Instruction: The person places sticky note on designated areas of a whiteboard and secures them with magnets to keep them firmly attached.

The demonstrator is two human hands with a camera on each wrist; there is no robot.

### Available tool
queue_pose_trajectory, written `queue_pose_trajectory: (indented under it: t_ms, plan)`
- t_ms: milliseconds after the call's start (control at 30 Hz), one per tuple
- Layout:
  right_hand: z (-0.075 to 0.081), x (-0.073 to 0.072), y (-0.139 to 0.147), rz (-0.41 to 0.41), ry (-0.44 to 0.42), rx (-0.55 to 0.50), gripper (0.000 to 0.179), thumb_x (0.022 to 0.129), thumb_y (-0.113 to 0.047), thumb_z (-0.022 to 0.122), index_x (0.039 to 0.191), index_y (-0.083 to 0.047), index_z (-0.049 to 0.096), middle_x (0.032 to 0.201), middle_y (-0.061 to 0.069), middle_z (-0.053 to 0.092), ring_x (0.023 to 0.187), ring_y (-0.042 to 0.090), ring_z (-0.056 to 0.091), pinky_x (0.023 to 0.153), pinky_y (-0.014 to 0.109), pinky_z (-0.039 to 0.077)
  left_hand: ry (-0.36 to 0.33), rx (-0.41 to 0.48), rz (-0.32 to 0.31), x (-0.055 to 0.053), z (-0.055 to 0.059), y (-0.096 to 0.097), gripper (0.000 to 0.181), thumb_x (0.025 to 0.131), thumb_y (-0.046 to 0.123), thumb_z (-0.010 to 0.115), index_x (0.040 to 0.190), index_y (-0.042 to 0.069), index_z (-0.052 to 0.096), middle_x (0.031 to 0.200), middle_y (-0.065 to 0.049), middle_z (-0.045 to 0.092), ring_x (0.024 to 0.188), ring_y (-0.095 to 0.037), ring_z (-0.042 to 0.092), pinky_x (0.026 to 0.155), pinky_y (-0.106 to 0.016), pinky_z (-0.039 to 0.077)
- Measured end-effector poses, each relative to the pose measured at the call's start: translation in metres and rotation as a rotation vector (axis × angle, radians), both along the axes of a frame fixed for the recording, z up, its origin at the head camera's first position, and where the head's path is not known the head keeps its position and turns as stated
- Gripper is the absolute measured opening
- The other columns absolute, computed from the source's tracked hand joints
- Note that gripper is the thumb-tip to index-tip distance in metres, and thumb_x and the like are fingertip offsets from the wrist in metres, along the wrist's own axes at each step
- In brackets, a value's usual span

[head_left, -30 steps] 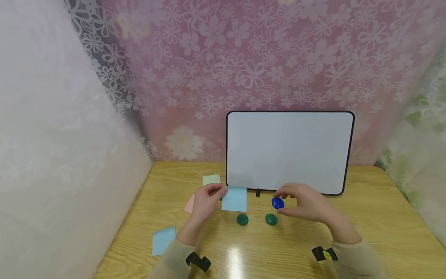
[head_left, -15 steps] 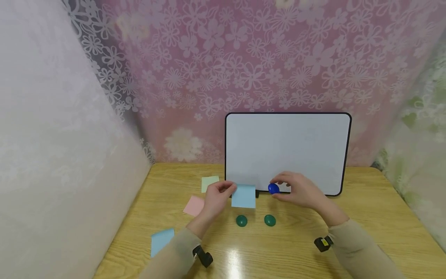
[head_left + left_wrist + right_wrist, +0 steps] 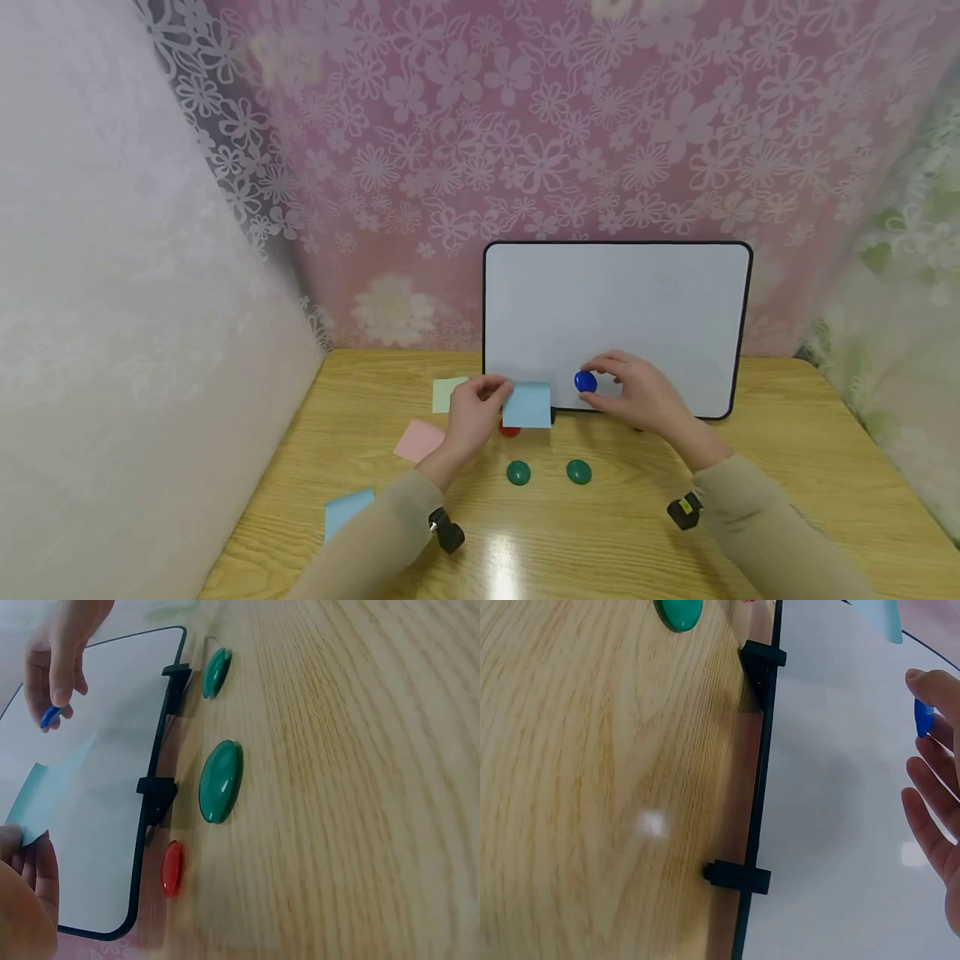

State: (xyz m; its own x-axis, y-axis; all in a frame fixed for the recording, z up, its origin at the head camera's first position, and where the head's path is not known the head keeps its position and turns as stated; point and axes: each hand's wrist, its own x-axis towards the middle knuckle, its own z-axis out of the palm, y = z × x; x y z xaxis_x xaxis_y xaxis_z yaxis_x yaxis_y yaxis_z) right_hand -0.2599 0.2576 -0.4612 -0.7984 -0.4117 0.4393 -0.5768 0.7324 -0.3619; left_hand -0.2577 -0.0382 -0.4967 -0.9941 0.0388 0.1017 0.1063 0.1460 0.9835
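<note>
Between thumb and fingers, my left hand [image 3: 474,412] pinches the left edge of a light blue sticky note [image 3: 527,406], held in front of the whiteboard's lower left part. My right hand [image 3: 637,392] pinches a round blue magnet [image 3: 585,382] by its edge, to the right of the note. Behind both stands the white whiteboard [image 3: 622,308] with a black frame. In the left wrist view the note [image 3: 45,791] is tilted and the blue magnet [image 3: 50,716] is at the other hand's fingertips. The right wrist view shows the right hand's [image 3: 941,757] other fingers spread.
Two green magnets [image 3: 518,472] [image 3: 579,472] lie on the wooden table before the board. A red magnet [image 3: 172,868] lies by the board's foot. Black clips [image 3: 739,877] prop the board's lower edge. Pink [image 3: 418,440], pale green [image 3: 447,395] and blue notes [image 3: 347,511] lie at left.
Both hands have risen toward the whiteboard. The left has carried the blue note rightward and up; the right has lifted the blue magnet up and slightly left. The red magnet has come into view.
</note>
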Motion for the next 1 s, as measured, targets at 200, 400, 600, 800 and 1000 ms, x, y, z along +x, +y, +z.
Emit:
queue_pose_trajectory:
  t_ms: [200, 400, 600, 800, 1000]
  plan:
    - [-0.012, -0.008, -0.004, -0.024, 0.073, -0.080, 0.042, 0.085, -0.024, 0.094, 0.121, -0.011, 0.078, 0.118, 0.006, 0.073, 0.103, 0.028, 0.070, 0.078, 0.044, 0.063, 0.043, -0.029, 0.021, -0.006, -0.004, 0.006, 0.016, 0.103, 0.023, 0.076, 0.111, 0.009, 0.081, 0.097, -0.003, 0.075, 0.084, -0.016, 0.066, 0.068, -0.025, 0.056]
    - [-0.022, -0.017, -0.010, -0.036, 0.162, -0.140, 0.044, 0.085, -0.024, 0.094, 0.122, -0.009, 0.078, 0.119, 0.008, 0.073, 0.101, 0.027, 0.070, 0.074, 0.044, 0.062, 0.080, -0.026, 0.057, -0.015, -0.005, 0.016, 0.017, 0.103, 0.023, 0.077, 0.111, 0.009, 0.082, 0.097, -0.002, 0.075, 0.085, -0.015, 0.066, 0.070, -0.026, 0.056]
    - [-0.020, -0.022, -0.018, -0.074, 0.213, -0.198, 0.046, 0.086, -0.024, 0.094, 0.125, -0.009, 0.076, 0.123, 0.007, 0.071, 0.108, 0.025, 0.067, 0.077, 0.044, 0.062, 0.128, -0.016, 0.123, -0.031, -0.001, 0.025, 0.014, 0.103, 0.024, 0.076, 0.109, 0.013, 0.082, 0.097, 0.002, 0.075, 0.085, -0.015, 0.065, 0.072, -0.027, 0.055]
    - [-0.008, -0.033, -0.024, -0.064, 0.297, -0.181, 0.048, 0.084, -0.025, 0.095, 0.124, -0.007, 0.076, 0.123, 0.010, 0.071, 0.111, 0.027, 0.066, 0.082, 0.045, 0.062, 0.206, -0.041, 0.116, -0.043, 0.014, 0.027, 0.013, 0.103, 0.022, 0.076, 0.108, 0.011, 0.082, 0.097, 0.001, 0.075, 0.086, -0.016, 0.065, 0.075, -0.030, 0.055]
    - [0.000, -0.044, -0.028, 0.001, 0.424, -0.114, 0.054, 0.076, -0.021, 0.099, 0.121, -0.002, 0.077, 0.119, 0.015, 0.072, 0.111, 0.035, 0.068, 0.093, 0.053, 0.059, 0.265, -0.067, 0.111, -0.054, 0.027, 0.026, 0.015, 0.104, 0.019, 0.074, 0.110, 0.007, 0.081, 0.099, -0.003, 0.076, 0.086, -0.017, 0.065, 0.076, -0.030, 0.055]
